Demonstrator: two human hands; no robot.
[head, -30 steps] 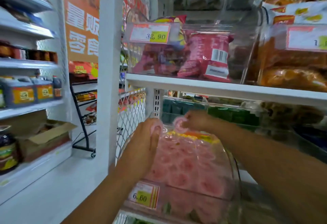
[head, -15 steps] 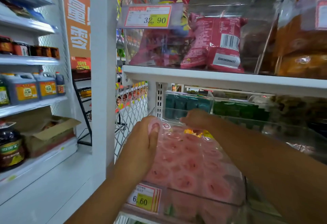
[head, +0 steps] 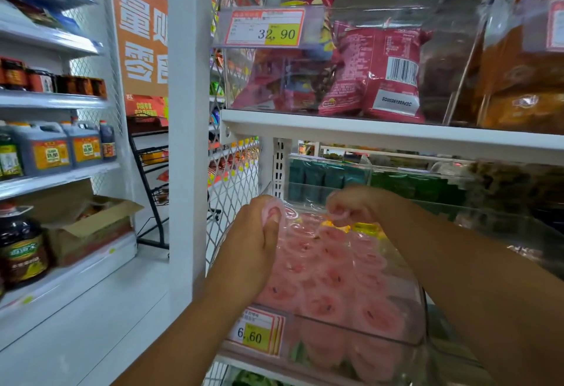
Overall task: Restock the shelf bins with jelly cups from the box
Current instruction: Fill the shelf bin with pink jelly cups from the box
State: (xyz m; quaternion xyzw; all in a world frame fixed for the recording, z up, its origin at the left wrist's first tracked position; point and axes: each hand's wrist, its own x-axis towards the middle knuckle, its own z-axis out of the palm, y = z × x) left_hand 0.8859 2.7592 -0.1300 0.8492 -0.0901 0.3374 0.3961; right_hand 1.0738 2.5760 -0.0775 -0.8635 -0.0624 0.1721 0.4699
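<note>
Topping up a clear bin (head: 423, 309) already packed nearly full with pink jelly cups (head: 323, 289), left hand (head: 254, 245) gripping one cup (head: 272, 212) at the back-left corner, right hand (head: 355, 204) apparently pinching another cup (head: 337, 214), few gaps left.

jelly cups (head: 329, 288) fill the bin (head: 422, 318), price tag (head: 254, 332) in front.
</note>
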